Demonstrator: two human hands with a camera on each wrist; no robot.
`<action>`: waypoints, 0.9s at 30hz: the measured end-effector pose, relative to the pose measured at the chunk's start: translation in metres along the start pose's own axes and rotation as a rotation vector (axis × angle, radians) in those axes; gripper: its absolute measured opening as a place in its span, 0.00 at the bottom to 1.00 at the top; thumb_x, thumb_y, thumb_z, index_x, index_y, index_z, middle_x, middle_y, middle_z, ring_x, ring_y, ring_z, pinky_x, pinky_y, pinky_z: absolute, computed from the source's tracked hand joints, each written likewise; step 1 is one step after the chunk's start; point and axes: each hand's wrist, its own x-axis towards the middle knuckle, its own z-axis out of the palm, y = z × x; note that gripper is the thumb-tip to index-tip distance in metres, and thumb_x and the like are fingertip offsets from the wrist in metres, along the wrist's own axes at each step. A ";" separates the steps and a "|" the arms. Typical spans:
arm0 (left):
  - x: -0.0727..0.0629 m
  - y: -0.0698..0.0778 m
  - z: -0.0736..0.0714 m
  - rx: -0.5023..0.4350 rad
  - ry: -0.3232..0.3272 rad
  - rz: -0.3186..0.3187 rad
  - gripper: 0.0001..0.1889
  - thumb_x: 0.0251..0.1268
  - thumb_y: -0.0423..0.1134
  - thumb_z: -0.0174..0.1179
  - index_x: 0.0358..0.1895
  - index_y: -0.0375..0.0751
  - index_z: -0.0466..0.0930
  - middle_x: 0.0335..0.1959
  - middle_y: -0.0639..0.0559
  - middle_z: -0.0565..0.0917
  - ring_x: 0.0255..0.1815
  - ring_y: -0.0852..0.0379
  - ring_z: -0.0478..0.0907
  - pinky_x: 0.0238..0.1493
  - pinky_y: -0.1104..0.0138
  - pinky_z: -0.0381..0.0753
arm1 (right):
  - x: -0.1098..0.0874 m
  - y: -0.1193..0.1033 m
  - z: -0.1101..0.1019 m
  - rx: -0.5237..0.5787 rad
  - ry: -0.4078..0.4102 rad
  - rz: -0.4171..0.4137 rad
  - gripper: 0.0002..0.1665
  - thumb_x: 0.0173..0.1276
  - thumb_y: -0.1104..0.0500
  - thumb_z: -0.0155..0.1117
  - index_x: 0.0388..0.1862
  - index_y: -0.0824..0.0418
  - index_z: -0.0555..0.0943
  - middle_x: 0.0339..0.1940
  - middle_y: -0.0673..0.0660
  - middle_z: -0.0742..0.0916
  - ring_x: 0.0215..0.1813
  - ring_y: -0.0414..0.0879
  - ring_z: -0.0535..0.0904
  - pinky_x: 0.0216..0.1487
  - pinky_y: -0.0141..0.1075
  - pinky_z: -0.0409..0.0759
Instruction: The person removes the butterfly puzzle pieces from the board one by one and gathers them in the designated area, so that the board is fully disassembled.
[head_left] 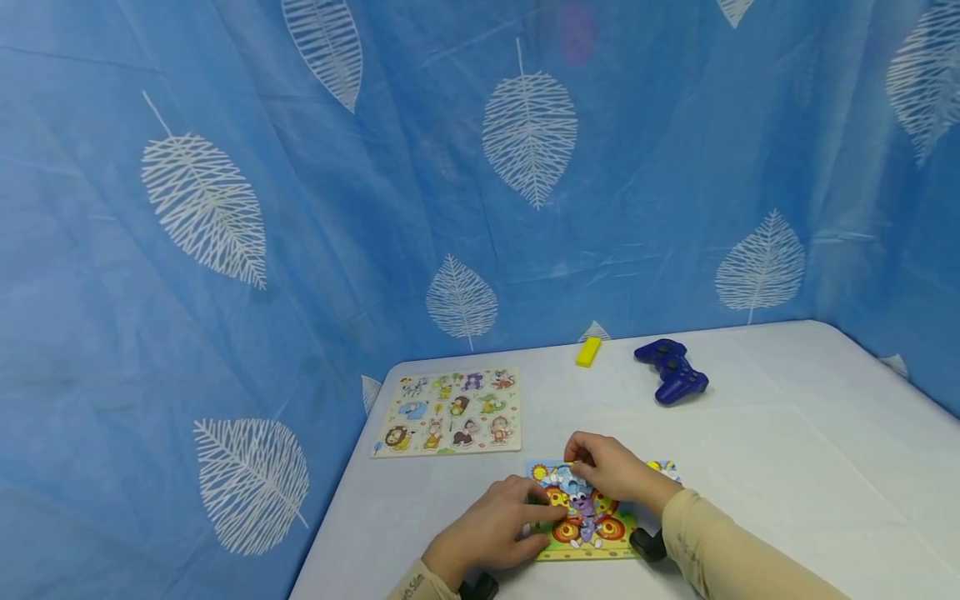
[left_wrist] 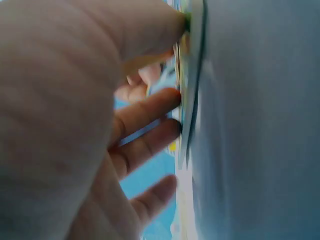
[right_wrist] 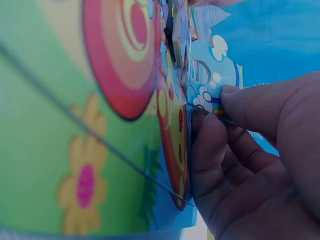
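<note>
A butterfly jigsaw puzzle (head_left: 557, 552) in a flat board lies near the front of the table. My right hand (head_left: 615, 472) is over its upper part and pinches a blue jigsaw piece (right_wrist: 216, 65) between thumb and fingers. In the right wrist view the piece stands tilted up from the puzzle's surface, partly covered by the thumb. My left hand (head_left: 491, 527) rests at the puzzle's left side, fingers loosely spread. The left wrist view shows the thumb and fingertips (left_wrist: 170, 98) at the board's edge (left_wrist: 192, 85).
A peg-style animal puzzle board (head_left: 454, 413) lies at the back left. Toward the table's back edge are a yellow block (head_left: 588, 352) and a dark blue game controller (head_left: 672, 371). A blue curtain with white leaves (head_left: 525, 250) hangs behind the table.
</note>
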 end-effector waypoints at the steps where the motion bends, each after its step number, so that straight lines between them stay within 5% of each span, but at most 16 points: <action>1: 0.000 0.000 0.001 -0.002 -0.006 0.017 0.22 0.77 0.53 0.58 0.71 0.68 0.76 0.61 0.59 0.79 0.60 0.62 0.73 0.58 0.65 0.75 | 0.000 0.000 0.000 0.000 0.002 0.002 0.03 0.75 0.64 0.63 0.42 0.56 0.79 0.32 0.46 0.82 0.34 0.40 0.76 0.36 0.34 0.75; 19: 0.003 0.010 0.000 0.054 -0.065 -0.005 0.24 0.79 0.56 0.51 0.75 0.71 0.68 0.64 0.55 0.74 0.57 0.60 0.71 0.52 0.65 0.74 | 0.000 -0.001 0.000 -0.002 0.048 0.016 0.03 0.74 0.65 0.64 0.40 0.60 0.78 0.30 0.48 0.81 0.31 0.40 0.74 0.33 0.34 0.74; 27: 0.004 0.010 0.002 0.051 -0.089 -0.013 0.24 0.77 0.58 0.52 0.74 0.72 0.70 0.64 0.57 0.74 0.57 0.62 0.69 0.51 0.67 0.73 | 0.001 -0.001 0.001 0.060 0.074 0.114 0.04 0.74 0.66 0.63 0.40 0.58 0.78 0.29 0.50 0.81 0.30 0.44 0.75 0.31 0.36 0.74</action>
